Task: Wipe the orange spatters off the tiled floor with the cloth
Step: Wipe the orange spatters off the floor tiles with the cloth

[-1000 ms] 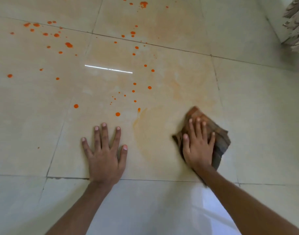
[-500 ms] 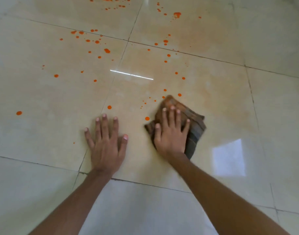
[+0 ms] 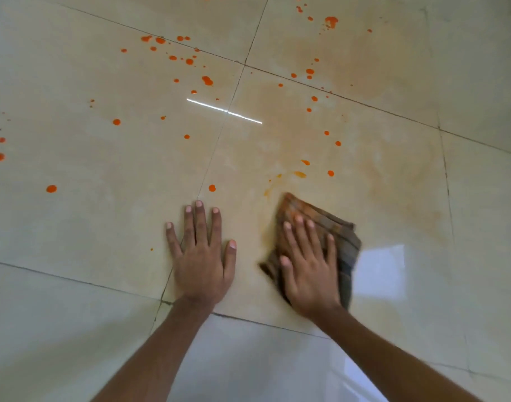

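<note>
A folded brown cloth [image 3: 342, 232], stained orange at its far corner, lies flat on the beige tiled floor [image 3: 103, 216]. My right hand [image 3: 309, 268] presses down on it with fingers spread, blurred by motion. My left hand [image 3: 200, 256] rests flat on the floor to the cloth's left, fingers apart, holding nothing. Several orange spatters [image 3: 207, 80] dot the tiles beyond both hands, thickest at the far left and centre. One drop [image 3: 212, 188] sits just beyond my left fingertips. A smeared orange streak [image 3: 299, 174] runs off the cloth's far corner.
Dark grout lines [image 3: 213, 158] cross the floor. A faint orange haze [image 3: 393, 181] tints the tile to the right of the cloth. A bright window glare [image 3: 379, 271] lies right beside the cloth.
My right hand has slid the cloth from right to left over the tile and a little back, smearing a few drops into a streak. My left hand stays planted.
</note>
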